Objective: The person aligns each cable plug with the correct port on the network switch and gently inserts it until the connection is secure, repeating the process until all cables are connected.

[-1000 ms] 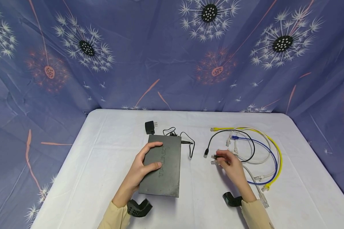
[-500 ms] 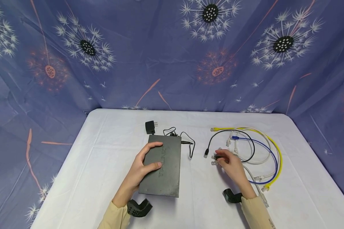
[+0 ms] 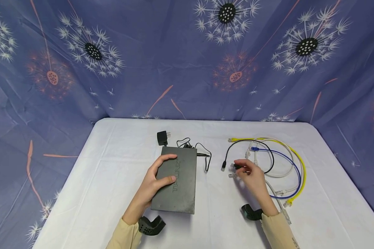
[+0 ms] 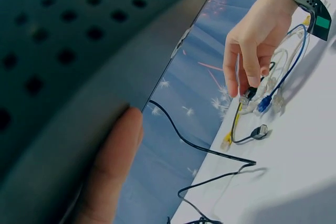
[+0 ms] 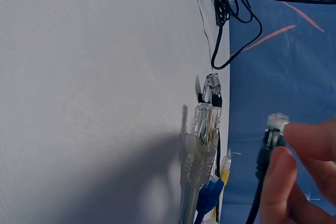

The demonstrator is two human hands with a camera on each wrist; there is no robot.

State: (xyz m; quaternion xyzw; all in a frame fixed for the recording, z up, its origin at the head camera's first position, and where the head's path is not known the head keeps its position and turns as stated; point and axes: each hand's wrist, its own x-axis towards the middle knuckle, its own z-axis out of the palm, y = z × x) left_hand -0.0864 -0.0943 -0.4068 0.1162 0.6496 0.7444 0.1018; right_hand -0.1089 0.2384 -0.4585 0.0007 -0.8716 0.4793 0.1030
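Note:
My left hand [image 3: 151, 178] grips the left side of a dark grey TP-LINK network switch [image 3: 185, 183], thumb and a finger lying on its top. The hidden fingers lie out of sight. In the left wrist view its vented casing [image 4: 79, 35] fills the upper left, close to the camera. My right hand [image 3: 252, 178] pinches one plug [image 5: 270, 145] of a black Ethernet cable [image 3: 272, 155] between thumb and finger, above the table. That cable's other plug [image 3: 223, 166] lies to the left. A grey cable's clear plug [image 3: 232, 175] lies just below the pinched one.
A yellow cable [image 3: 302, 162], a blue cable [image 3: 294, 164] and whitish cables [image 3: 278, 177] lie coiled at the right. Behind the switch sits a black power adapter [image 3: 162, 138]; its barrel plug [image 3: 202, 155] meets the switch's right side. A patterned curtain [image 3: 174, 62] hangs behind the white table [image 3: 112, 173].
My right hand has risen slightly with the black Ethernet plug, which now stands clearer of the grey cable's plug. The black loop has shifted a little. My left hand and the switch stay put.

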